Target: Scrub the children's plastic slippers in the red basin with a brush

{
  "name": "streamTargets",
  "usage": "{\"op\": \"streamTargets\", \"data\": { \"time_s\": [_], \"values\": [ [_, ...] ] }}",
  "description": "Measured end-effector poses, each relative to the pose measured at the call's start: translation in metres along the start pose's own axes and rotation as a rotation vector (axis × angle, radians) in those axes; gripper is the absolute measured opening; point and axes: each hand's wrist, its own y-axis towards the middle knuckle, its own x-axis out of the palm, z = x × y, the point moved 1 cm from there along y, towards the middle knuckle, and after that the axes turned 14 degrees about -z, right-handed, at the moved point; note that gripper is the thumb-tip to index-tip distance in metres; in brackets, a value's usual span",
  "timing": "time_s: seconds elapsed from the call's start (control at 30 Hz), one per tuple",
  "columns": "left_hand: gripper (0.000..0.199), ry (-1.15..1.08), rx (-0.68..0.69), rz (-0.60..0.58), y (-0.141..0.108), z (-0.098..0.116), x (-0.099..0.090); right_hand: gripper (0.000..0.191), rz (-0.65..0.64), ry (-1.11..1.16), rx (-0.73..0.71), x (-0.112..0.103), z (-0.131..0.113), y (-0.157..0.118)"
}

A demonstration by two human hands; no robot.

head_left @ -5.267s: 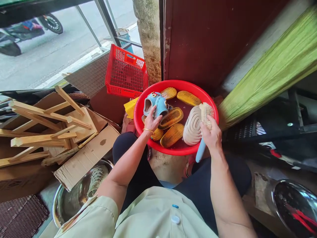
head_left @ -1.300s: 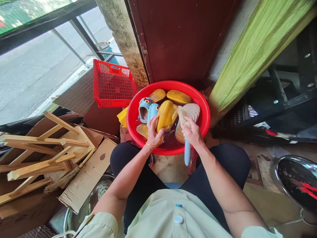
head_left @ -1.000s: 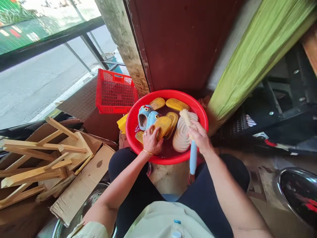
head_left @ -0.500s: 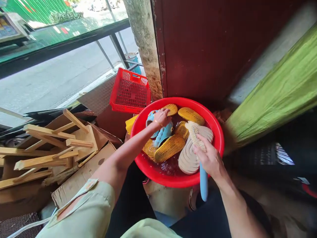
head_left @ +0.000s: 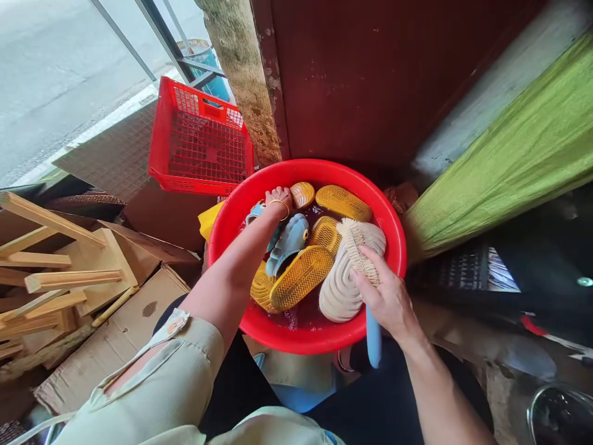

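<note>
This is a cramped, street-level corner of a building, though whether a shop or a home cannot be told. A rust-stained red metal door point(head_left: 352, 74) and a mossy concrete pillar point(head_left: 241, 80) meet here, with a metal railing point(head_left: 157, 31) and a paved road point(head_left: 55, 55) just beyond. Cardboard boxes point(head_left: 115, 327), loose wooden slats point(head_left: 69, 278), a red plastic crate point(head_left: 199, 148) and a red washing basin point(head_left: 315, 165) crowd the floor, making it a rough utility spot

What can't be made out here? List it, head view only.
Head view:
- Left hand: what it grips is hidden beneath it.
- Blue slipper: mostly hidden by the left forearm.
- Red basin: its floor is hidden by dark water and yellow soles.
- Steel bowl: cut off by the lower right edge.
</note>
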Motion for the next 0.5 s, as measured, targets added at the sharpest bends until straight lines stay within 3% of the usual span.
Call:
{"op": "streamTargets", "data": {
  "time_s": [0.1, 0.23, 0.4, 0.5],
  "values": [
    [0.093, -0.009, 0.095, 0.054, -0.015, -0.005, 0.001, 0.053, 0.01, -0.014, -0.021, 0.003, 0.002, 0.004],
    [0.1, -0.088, 0.27, 0.272, -0.036, -0.011, -0.006, 0.054, 0.007, -0.065, -0.033, 0.008, 0.005, 0.005],
    [0.106, -0.329, 0.533, 0.503, -0.066, -0.009, -0.051, 0.057, 0.037, -0.123, -0.034, 0.014, 0.008, 0.004],
    [0.096, -0.63, 0.758, 0.419, -0.108, 0.0, -0.072, 0.058, 0.099, -0.111, -0.009, 0.012, 0.012, 0.008]
  ]
}}
